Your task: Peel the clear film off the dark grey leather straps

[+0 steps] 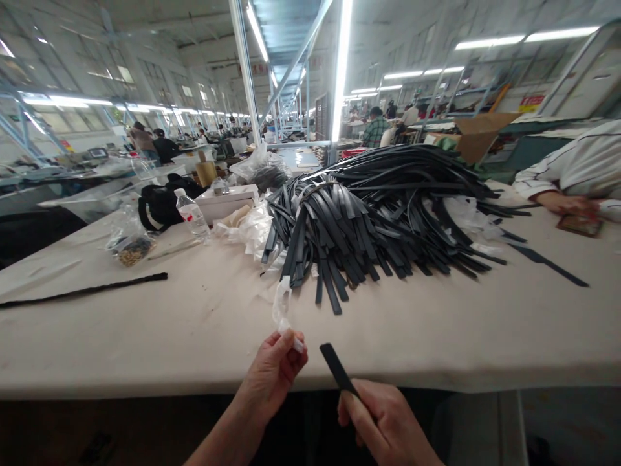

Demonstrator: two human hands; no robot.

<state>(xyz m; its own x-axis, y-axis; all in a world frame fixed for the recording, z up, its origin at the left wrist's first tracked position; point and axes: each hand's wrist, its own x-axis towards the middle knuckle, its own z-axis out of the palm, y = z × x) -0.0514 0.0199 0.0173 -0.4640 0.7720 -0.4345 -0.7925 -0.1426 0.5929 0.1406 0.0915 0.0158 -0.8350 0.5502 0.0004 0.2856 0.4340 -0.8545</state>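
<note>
My left hand pinches the lower end of a thin white plastic strip, whose upper end reaches the edge of the strap pile. In my right hand is a flat black strap, its squared tip pointing up and left, just over the table's front edge. The rest of that strap is hidden by the hand. Beyond both hands lies a large heap of black straps, bundled near the top, with many loose ends fanned toward me.
On the left are a water bottle, a white box, a clear bag of small tan pieces and a black cord. A co-worker's hands hold a small object at the right, near another dark strip.
</note>
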